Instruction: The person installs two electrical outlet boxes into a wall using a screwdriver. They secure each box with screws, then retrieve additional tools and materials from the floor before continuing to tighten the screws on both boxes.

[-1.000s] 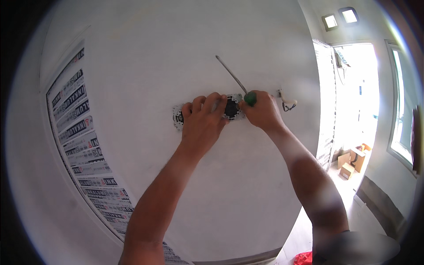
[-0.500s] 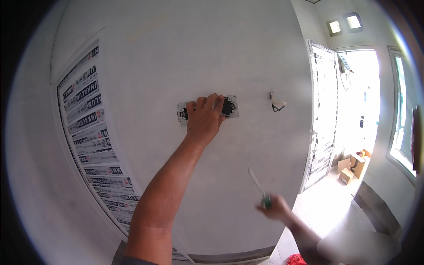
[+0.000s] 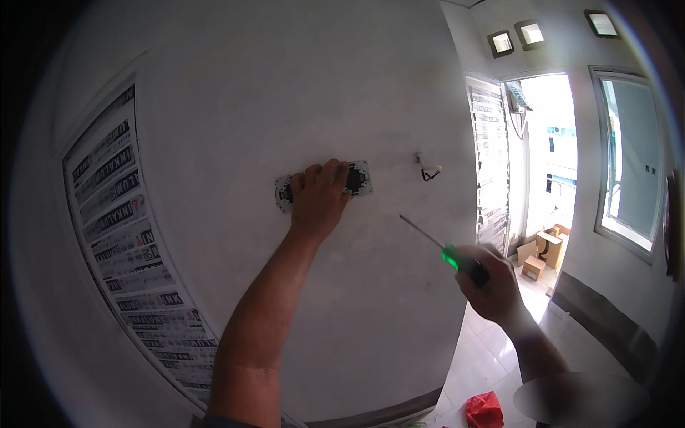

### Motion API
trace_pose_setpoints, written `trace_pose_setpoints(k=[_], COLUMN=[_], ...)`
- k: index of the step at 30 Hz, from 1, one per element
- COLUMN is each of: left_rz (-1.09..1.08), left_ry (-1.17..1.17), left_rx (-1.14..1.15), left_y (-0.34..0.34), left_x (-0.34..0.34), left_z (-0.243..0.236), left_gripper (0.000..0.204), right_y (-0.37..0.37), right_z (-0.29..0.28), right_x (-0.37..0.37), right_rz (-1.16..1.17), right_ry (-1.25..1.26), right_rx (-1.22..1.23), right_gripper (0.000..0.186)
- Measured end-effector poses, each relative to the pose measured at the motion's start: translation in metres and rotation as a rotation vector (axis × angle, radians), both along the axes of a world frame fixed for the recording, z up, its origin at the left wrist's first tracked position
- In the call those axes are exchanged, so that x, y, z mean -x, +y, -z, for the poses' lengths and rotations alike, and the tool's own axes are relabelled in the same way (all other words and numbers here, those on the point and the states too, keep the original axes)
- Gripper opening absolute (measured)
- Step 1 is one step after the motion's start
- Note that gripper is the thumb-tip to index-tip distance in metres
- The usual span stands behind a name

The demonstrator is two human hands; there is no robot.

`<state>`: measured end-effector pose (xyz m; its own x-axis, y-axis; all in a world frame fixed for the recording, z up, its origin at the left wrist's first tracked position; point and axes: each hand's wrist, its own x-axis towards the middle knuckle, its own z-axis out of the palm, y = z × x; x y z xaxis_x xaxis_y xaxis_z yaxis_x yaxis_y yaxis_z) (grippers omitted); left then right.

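Note:
A double wall socket insert, black round parts on a pale metal mounting plate, sits against the grey wall, tilted slightly. My left hand grips its middle with curled fingers and covers much of it; the two ends show on either side. To the lower right, my right hand is closed around the green and black handle of a screwdriver. The shaft points up and left, its tip in front of the wall and apart from the socket insert.
White and dark wires stick out of the wall right of the socket insert. At left is a door or panel covered in printed film. An open doorway, cardboard boxes and a window lie right. A red bag rests on the tiled floor.
My right hand has risen to the right, bringing the screwdriver tip higher. The view has turned to the right. My left hand keeps its hold on the socket insert.

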<state>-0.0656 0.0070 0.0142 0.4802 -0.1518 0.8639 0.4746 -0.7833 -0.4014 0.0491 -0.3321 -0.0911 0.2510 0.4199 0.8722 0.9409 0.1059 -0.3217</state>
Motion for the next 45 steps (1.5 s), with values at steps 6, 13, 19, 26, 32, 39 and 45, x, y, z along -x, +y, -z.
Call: trace_pose_setpoints(k=[6,13,19,26,32,39,45], left_rz=[0.023,0.045,0.071,0.085,0.136,0.123,0.14], left_ry=[0.011,-0.004,0.013,0.027,-0.007,-0.01,0.004], left_rx=[-0.036,-0.078,-0.048,-0.03,-0.093,-0.079,-0.067], left_y=[0.006,0.01,0.012,0.014,0.019,0.018,0.02], left_x=[-0.002,-0.001,0.0,0.001,-0.002,-0.001,-0.001], left_z=[0.0,-0.001,-0.001,-0.004,-0.002,-0.003,-0.002], left_gripper=[0.067,0.068,0.067,0.067,0.066,0.066,0.065], right_y=[0.05,0.075,0.08,0.089,0.092,0.093,0.089], right_z=[-0.061,-0.072,-0.081,-0.086,-0.105,-0.132,-0.12], right_x=[0.022,0.02,0.032,0.044,0.061,0.06,0.056], right_rz=[0.032,0.086,0.193,0.35,0.389,0.388,0.24], right_ry=[-0.252,-0.312,-0.321,-0.368,-0.479,-0.441,-0.51], right_rx=[-0.155,-0.09,0.04,0.158,0.224,0.165,0.081], right_gripper=[0.034,0.03,0.024,0.02,0.018,0.024,0.019])
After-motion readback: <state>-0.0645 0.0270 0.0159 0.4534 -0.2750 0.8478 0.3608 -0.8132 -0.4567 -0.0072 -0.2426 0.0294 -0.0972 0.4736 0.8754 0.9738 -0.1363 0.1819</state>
